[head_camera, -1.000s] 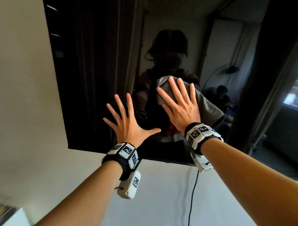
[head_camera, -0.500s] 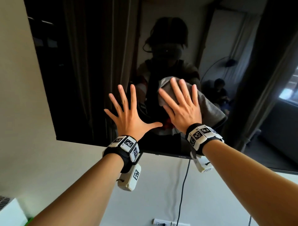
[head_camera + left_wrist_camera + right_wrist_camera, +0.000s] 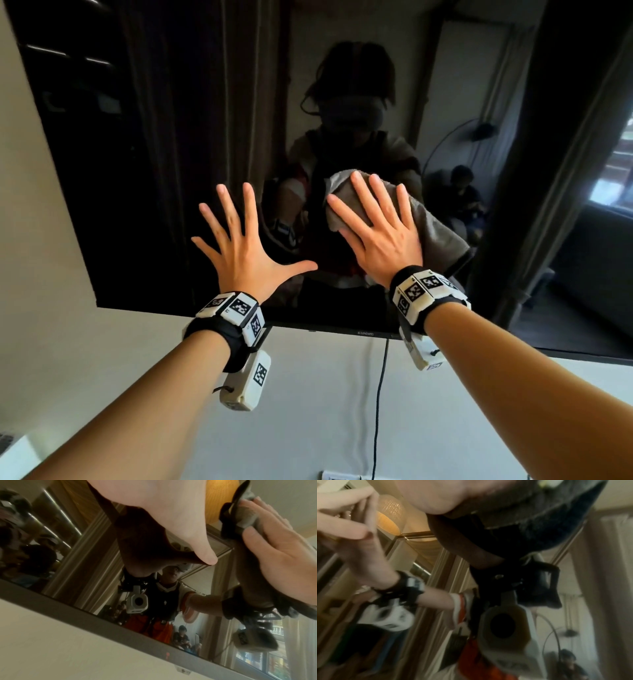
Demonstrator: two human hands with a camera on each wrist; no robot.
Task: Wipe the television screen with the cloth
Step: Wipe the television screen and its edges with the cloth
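Note:
The black television screen [image 3: 154, 171] hangs on a white wall and mirrors the room. My right hand [image 3: 376, 222] lies flat with straight fingers on a grey cloth [image 3: 442, 240] and presses it against the lower middle of the glass. Beside it, my left hand [image 3: 239, 240] rests bare on the screen with fingers spread wide. In the left wrist view the right hand [image 3: 283, 561] pushes the bunched cloth [image 3: 248, 516] onto the glass above the dark lower bezel [image 3: 85, 608]. The right wrist view is blurred, with the cloth [image 3: 539, 520] dark under the palm.
A black cable [image 3: 378, 394] drops from the television's lower edge down the white wall to a socket strip [image 3: 346, 475]. A white object [image 3: 13, 455] sits at the bottom left corner. The glass reflects a seated person behind me.
Both hands have slid slightly right and down along the screen, the cloth staying under the right palm. The view has shifted, so the television's left edge sits further left.

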